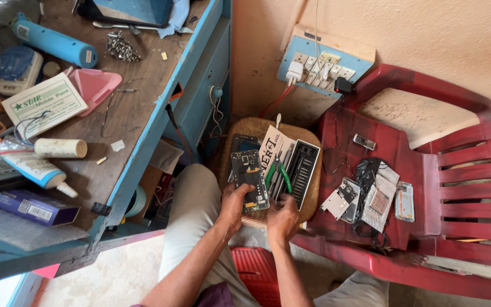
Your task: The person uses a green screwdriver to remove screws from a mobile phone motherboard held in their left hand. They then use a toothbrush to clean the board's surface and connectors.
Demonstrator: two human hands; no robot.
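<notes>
While the left hand (235, 200) grips the lower edge of an opened phone (249, 181) over a round wicker stool (311, 196), the right hand (282, 217) reaches with curled fingers into the open tool case (301, 170) just beside it.

A round wicker stool (308, 136) carries an opened phone (250, 181) with its circuit board showing, a second phone (245, 142) under it, and a black tool kit case (294, 170) with green-handled pliers (284, 173). Beside it, a red plastic chair (427, 170) holds phone parts (365, 193), a small keypad handset (364, 142) and black cables (367, 170). To the left, a blue wooden workbench (137, 113) bears a glue tube (35, 169), a pink tray (95, 85) and screws (122, 47).
</notes>
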